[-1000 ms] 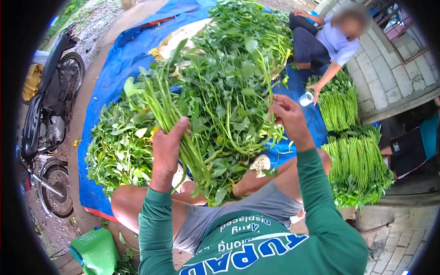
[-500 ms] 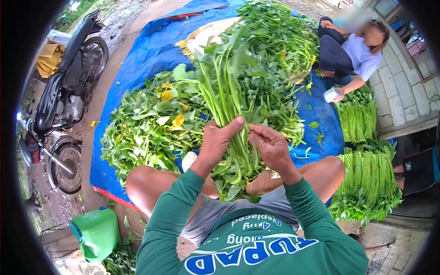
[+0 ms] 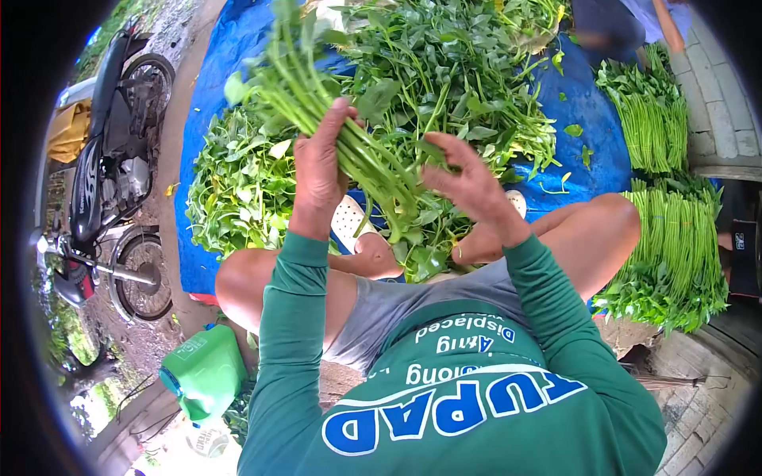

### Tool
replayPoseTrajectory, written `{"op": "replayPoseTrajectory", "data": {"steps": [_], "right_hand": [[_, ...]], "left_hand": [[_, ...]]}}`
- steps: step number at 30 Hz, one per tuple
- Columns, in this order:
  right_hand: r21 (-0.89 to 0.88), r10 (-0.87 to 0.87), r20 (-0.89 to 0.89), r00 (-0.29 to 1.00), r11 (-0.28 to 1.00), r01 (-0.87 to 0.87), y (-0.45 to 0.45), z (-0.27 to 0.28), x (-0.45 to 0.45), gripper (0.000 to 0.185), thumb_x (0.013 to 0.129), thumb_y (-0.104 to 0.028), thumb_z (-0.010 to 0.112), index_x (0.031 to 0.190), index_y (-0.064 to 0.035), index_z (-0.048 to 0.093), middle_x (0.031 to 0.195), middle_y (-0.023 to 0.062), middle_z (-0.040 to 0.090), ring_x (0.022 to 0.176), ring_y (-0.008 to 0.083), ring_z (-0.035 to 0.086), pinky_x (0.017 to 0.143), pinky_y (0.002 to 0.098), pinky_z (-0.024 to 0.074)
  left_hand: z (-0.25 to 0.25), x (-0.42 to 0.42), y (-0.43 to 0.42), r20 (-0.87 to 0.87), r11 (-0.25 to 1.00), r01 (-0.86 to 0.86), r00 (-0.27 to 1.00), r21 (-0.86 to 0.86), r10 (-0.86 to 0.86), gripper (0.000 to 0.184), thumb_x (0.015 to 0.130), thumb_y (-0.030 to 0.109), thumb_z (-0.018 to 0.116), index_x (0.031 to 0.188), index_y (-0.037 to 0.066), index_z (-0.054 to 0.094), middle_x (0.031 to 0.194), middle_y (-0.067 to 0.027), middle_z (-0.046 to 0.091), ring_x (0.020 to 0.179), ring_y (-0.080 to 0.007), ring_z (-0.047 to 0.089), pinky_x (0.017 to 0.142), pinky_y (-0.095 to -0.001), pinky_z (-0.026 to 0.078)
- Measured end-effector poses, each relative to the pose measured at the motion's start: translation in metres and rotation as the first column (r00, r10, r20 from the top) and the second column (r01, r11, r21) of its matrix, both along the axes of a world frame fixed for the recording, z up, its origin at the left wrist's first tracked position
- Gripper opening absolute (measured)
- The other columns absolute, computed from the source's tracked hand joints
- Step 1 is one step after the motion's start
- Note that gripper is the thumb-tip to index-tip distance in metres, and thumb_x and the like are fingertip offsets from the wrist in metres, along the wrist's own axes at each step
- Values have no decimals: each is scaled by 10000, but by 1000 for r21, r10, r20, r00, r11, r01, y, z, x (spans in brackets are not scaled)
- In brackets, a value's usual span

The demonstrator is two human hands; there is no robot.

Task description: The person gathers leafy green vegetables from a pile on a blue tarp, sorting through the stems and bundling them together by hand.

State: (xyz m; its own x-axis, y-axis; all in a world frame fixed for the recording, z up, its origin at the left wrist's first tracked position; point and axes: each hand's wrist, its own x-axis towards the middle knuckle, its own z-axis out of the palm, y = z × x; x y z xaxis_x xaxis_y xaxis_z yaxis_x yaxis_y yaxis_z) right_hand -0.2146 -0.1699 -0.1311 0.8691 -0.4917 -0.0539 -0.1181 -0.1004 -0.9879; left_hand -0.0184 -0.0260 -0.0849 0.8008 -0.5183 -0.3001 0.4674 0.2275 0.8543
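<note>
My left hand (image 3: 321, 163) is closed around a bunch of water spinach (image 3: 369, 163), its long green stems slanting from leafy tops at upper left to cut ends at lower right. To the right of those stems, my right hand (image 3: 472, 186) has its thumb and fingers apart. A dark green leaf (image 3: 435, 151) shows at its fingertips; whether they touch it is unclear. Loose water spinach (image 3: 429, 71) lies heaped in front of both hands, and another pile (image 3: 238, 190) with some yellowed leaves is to the left.
A blue tarp (image 3: 583, 119) lies under the piles. Tied bundles of greens (image 3: 663, 246) are stacked at right, near another person's arm (image 3: 668, 25). My crossed legs, with a white clog (image 3: 348, 226), frame the near side. At left are a green jug (image 3: 205, 373) and a motorcycle (image 3: 99, 159).
My left hand has moved left with the bunch, which now tilts more to the left. My right hand has come away from the stems and spread its fingers. The camera view has shifted.
</note>
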Motion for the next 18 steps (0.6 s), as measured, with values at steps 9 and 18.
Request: {"op": "replayPoseTrajectory", "data": {"steps": [9,18], "right_hand": [[-134,251,-248,936,948,-290,0,-4,-31,464,1012,-309,720,1382,-34,671,1235,227,724,1024,312,719,921,378,558],[-306,280,-720,635,693,-653,-2,-5,-72,423,962,-282,665,1284,-13,720,1155,192,766,1057,356,737,927,444,567]], "left_hand": [[-5,34,25,-23,978,-198,980,-69,197,220,1029,267,732,1050,49,709,902,-57,710,815,-165,693,760,-322,593],[2,76,56,-38,933,-343,939,-114,341,182,1011,208,754,970,39,701,878,-81,715,801,-178,700,755,-324,603]]}}
